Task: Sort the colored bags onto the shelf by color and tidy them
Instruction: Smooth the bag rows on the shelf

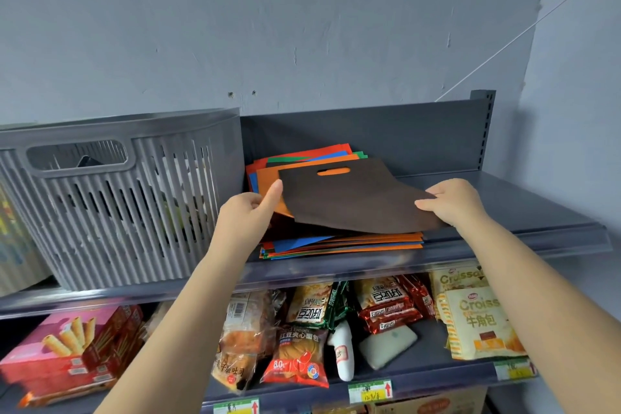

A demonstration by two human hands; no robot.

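A mixed stack of flat fabric bags (339, 240) in orange, blue, green and red lies on the grey top shelf (524, 198). On top sits a dark brown bag (353, 198) with a cut-out handle. My left hand (250, 212) pinches the brown bag's left edge, thumb on top. My right hand (452, 200) pinches its right corner. The bag's near edge is lifted a little off the stack.
A grey slatted plastic basket (127, 198) stands on the same shelf, directly left of the stack. The shelf stretches bare to the right of the bags. Snack packets (302, 353), a pink wafer box (74, 353) and croissant bags (477, 323) fill the shelf below.
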